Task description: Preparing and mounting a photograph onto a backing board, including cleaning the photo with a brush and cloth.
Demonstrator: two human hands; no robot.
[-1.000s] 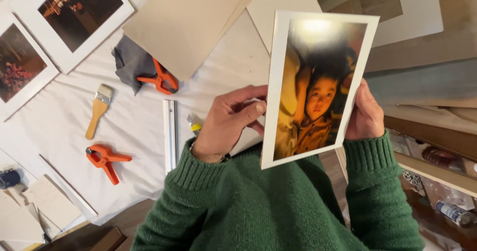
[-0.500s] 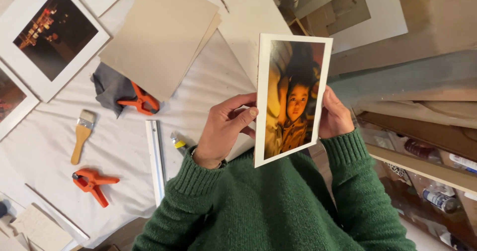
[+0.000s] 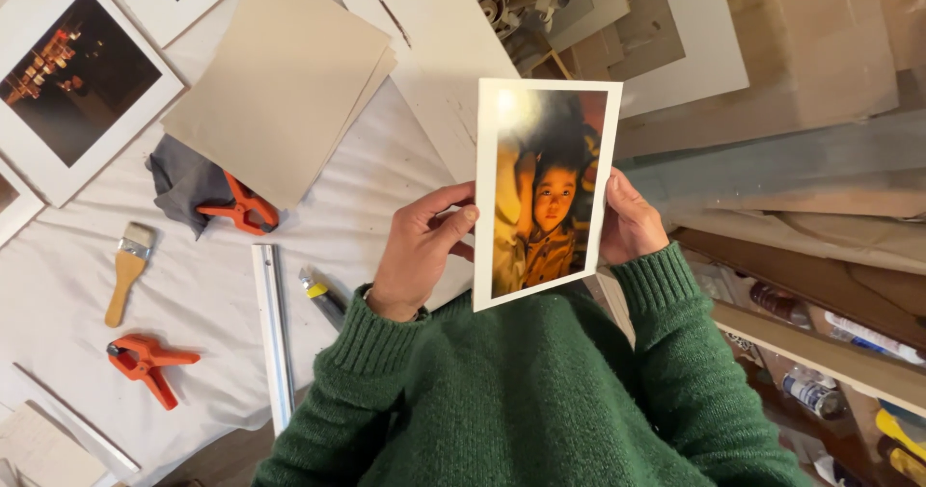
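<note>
You've drawn the photo (image 3: 545, 193) lower and closer, left hand (image 3: 420, 246) fingers pinching its nine-o'clock edge, right hand (image 3: 627, 222) fingers closed on three o'clock, steady for looking.

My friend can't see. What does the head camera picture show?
Both hands, left hand and right hand, hold up a white-bordered photo print over a white-covered table. Orange clamps, a paintbrush and a metal ruler lie there.

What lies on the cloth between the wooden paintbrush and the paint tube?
In the head view, a metal ruler lies between the paintbrush and paint tube; otherwise bare white cloth.
</note>
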